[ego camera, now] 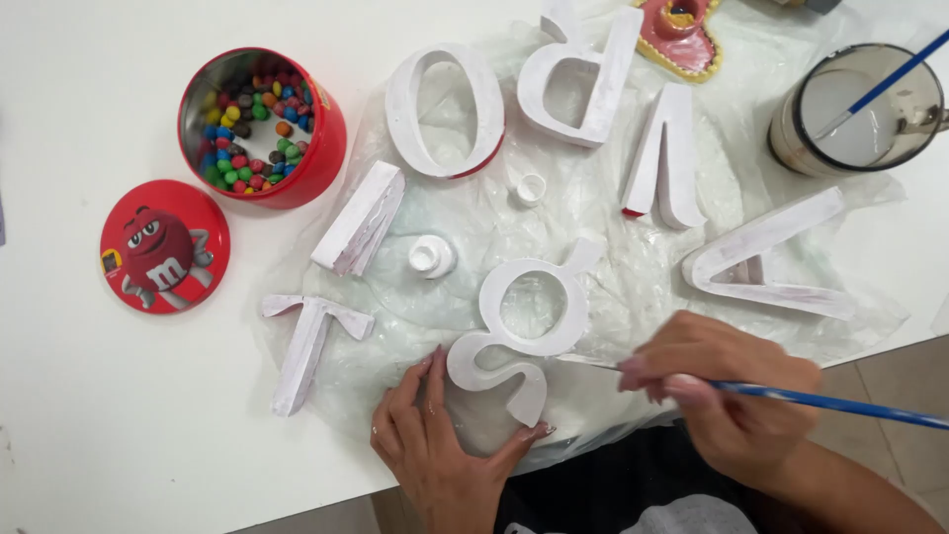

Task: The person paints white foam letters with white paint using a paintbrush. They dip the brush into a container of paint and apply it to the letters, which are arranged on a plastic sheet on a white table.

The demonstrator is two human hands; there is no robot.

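Fingers (427, 381) of the left hand (435, 445) spread around the lower curl of a white-painted letter g (524, 326): the fingertips touch its left side, the thumb presses its bottom right end. Right hand (727, 391) pinches a blue-handled paintbrush (840, 403) between thumb and fingertips; the brush tip reaches the right edge of the letter g, near its lower bowl. The letter lies flat on a crumpled clear plastic sheet (613, 267) spread over a white table (99, 396).

Also on the sheet: a letter T (306, 346) to the left, a straight bar letter (358, 220), a letter O (445, 111), a letter P (578, 79), a letter V (667, 158) and a letter A (771, 259), all painted white. Two small white caps (432, 257) sit between them. Top left, off the sheet: an open red tin (262, 127) of coloured candies, with its red lid (164, 247) just beside it. Top right: a glass jar (855, 109) of white paint with a second brush (885, 84) standing in it.
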